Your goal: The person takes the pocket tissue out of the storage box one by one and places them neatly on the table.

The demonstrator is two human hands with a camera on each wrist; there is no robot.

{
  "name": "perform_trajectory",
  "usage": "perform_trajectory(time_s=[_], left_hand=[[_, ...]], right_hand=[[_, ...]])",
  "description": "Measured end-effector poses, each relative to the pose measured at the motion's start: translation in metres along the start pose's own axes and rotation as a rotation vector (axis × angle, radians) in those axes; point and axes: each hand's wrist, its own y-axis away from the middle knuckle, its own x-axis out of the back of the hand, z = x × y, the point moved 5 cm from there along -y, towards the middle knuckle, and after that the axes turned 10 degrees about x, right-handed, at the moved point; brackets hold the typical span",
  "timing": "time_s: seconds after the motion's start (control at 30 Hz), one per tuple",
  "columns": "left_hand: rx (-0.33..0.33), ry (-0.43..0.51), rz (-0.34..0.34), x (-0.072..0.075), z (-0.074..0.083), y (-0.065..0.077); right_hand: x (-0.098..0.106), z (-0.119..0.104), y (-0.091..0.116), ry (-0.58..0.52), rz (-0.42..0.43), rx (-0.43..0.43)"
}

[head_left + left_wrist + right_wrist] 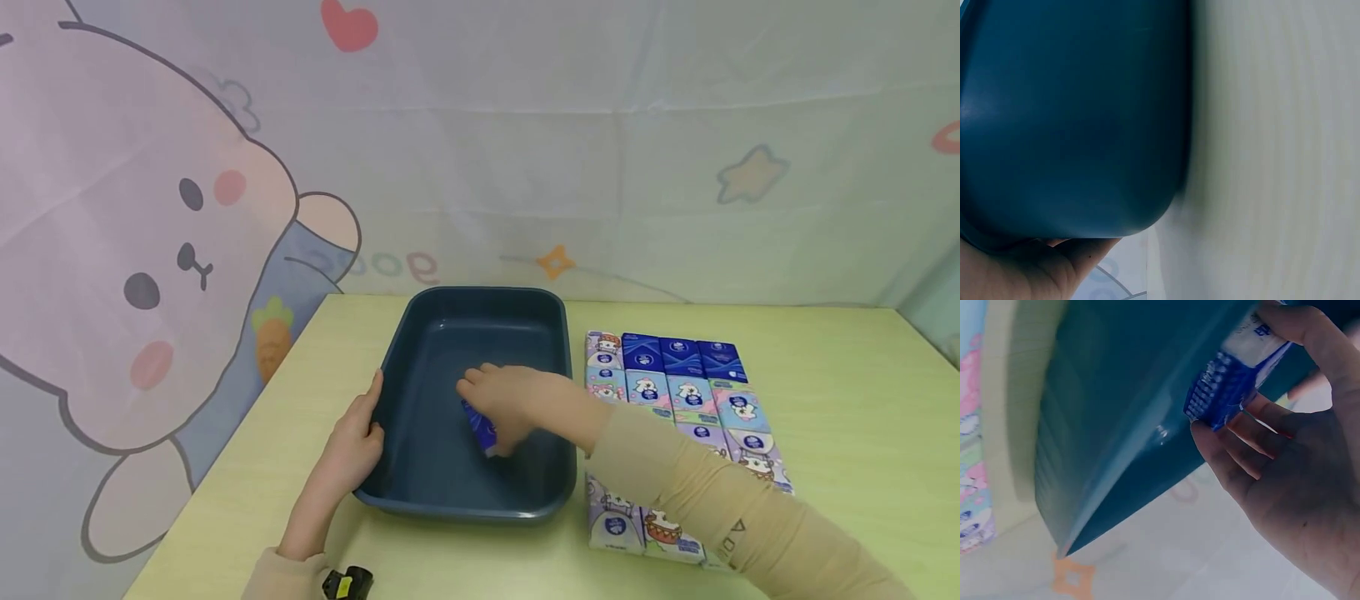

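Note:
A dark blue rectangular plastic basin (pixel 468 506) sits on the table. My left hand (pixel 347 450) rests against its left side, one finger stretched along the outer wall; the left wrist view shows fingers (pixel 1088 255) touching the outside below the rim. Inside the basin, my right hand (pixel 506 400) reaches low and grips a small blue packet of tissues (pixel 480 427). Seen from the right wrist, the packet (pixel 1225 378) is held between the thumb and fingers, with white lettering and a pale panel. The hand covers part of it in the head view.
To the basin's right lie rows of tissue packets (pixel 693 400), blue, pink and purple with cartoon prints, partly beneath my right sleeve (pixel 720 492). A printed cloth (pixel 487 167) hangs behind the pale table (pixel 847 417). A black wrist device (pixel 351 581) shows at my left cuff.

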Motion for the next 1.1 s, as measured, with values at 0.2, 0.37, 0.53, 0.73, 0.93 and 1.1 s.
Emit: perform_trajectory(time_s=[0.2, 0.37, 0.53, 0.73, 0.93, 1.1], left_hand=[[0.007, 0.004, -0.008, -0.001, 0.0, -0.001], [0.009, 0.005, -0.009, -0.002, -0.001, -0.001], [0.001, 0.003, -0.008, -0.002, -0.002, 0.0], [-0.007, -0.006, 0.005, 0.0, -0.002, 0.001], [-0.007, -0.001, 0.0, -0.001, -0.001, 0.0], [-0.012, -0.005, 0.007, -0.001, -0.002, -0.001]], right_hand=[[0.0, 0.007, 0.022, -0.064, 0.104, 0.004], [0.0, 0.01, 0.042, -0.111, 0.209, 0.018], [-0.003, 0.013, 0.064, -0.159, 0.287, 0.007], [-0.009, 0.014, 0.087, -0.224, 0.359, -0.016], [-0.016, 0.017, 0.11, -0.279, 0.407, -0.059], [-0.023, 0.018, 0.128, -0.263, 0.425, -0.086]])
